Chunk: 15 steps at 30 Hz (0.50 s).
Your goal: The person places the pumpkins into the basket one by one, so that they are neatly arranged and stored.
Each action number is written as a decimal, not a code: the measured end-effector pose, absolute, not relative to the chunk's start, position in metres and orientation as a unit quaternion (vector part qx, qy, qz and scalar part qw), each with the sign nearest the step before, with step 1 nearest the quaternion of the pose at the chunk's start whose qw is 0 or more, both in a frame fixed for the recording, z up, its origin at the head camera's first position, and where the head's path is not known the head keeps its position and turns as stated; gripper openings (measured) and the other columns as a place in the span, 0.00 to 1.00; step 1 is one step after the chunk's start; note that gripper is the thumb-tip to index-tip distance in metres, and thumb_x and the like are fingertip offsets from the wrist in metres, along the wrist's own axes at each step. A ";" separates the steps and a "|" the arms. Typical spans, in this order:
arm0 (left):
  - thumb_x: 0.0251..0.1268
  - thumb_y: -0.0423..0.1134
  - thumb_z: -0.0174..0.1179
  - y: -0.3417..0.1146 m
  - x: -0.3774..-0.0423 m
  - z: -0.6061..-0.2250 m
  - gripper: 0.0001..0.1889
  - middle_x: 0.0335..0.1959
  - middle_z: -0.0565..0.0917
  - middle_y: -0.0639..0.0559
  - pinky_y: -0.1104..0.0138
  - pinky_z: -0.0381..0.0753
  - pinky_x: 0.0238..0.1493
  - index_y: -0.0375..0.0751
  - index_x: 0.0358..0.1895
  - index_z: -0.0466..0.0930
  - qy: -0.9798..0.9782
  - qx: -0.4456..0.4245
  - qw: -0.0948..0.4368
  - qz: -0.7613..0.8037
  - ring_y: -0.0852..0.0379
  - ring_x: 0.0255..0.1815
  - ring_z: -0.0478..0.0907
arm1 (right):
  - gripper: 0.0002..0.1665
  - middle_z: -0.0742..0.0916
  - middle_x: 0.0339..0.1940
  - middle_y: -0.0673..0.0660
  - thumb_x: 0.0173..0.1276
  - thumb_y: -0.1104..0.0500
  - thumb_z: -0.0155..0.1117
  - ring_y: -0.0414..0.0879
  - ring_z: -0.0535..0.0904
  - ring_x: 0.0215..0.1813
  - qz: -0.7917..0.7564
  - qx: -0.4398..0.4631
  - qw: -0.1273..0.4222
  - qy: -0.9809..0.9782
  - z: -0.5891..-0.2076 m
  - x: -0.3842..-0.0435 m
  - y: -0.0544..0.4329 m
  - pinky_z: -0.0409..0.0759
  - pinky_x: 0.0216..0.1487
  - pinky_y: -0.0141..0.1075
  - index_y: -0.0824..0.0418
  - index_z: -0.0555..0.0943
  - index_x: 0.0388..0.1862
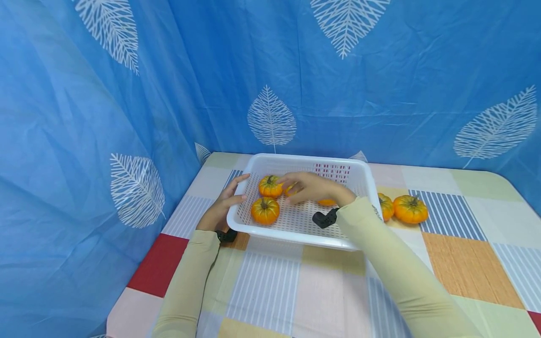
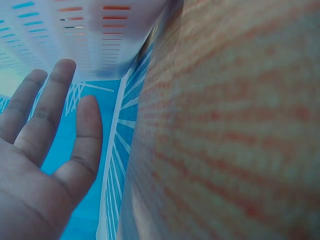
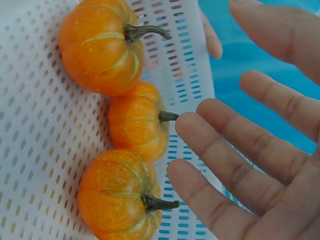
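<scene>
A white perforated plastic basket (image 1: 296, 240) stands on the table with several small orange pumpkins in it. Two of them, a rear pumpkin (image 1: 270, 186) and a front pumpkin (image 1: 265, 211), lie near its left wall; others are partly covered by my right hand (image 1: 310, 187). That hand hovers above the pumpkins, palm down, its fingers spread and holding nothing. In the right wrist view, three pumpkins form a row, the middle pumpkin (image 3: 139, 121) with its stem close to the fingertips. My left hand (image 1: 220, 209) is at the basket's left side, fingers extended along the outer wall (image 2: 95, 37).
Right of the basket, a large pumpkin (image 1: 411, 209) sits on the patchwork tablecloth (image 1: 270, 286) beside another pumpkin (image 1: 384, 207) partly hidden by the basket. A blue curtain (image 1: 380, 103) with white leaf prints hangs behind and on the left.
</scene>
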State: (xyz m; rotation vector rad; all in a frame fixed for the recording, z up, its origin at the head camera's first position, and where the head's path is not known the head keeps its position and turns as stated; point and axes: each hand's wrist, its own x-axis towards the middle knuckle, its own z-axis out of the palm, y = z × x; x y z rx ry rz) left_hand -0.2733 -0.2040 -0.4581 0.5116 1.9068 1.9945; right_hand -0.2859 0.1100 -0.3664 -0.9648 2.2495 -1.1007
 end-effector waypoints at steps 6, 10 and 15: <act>0.74 0.40 0.53 -0.204 -0.274 -0.458 0.43 0.89 0.49 0.40 0.33 0.77 0.65 0.51 0.89 0.45 0.670 0.174 0.167 0.702 0.28 0.81 0.58 | 0.33 0.80 0.72 0.74 0.77 0.64 0.69 0.71 0.79 0.69 -0.419 -0.347 0.193 0.817 -0.361 -0.281 0.118 0.81 0.69 0.57 0.70 0.73 0.76; 0.74 0.39 0.52 -0.205 -0.274 -0.458 0.42 0.88 0.49 0.39 0.32 0.75 0.67 0.48 0.88 0.45 0.667 0.176 0.163 0.705 0.29 0.81 0.57 | 0.29 0.82 0.70 0.74 0.76 0.66 0.69 0.72 0.80 0.67 -0.441 -0.356 0.161 0.808 -0.359 -0.279 0.122 0.80 0.71 0.58 0.72 0.76 0.73; 0.75 0.38 0.52 -0.204 -0.273 -0.458 0.42 0.88 0.48 0.39 0.31 0.74 0.67 0.49 0.88 0.45 0.670 0.175 0.160 0.704 0.29 0.81 0.57 | 0.28 0.84 0.66 0.73 0.75 0.69 0.69 0.73 0.81 0.65 -0.467 -0.358 0.133 0.798 -0.356 -0.276 0.128 0.81 0.70 0.58 0.74 0.77 0.71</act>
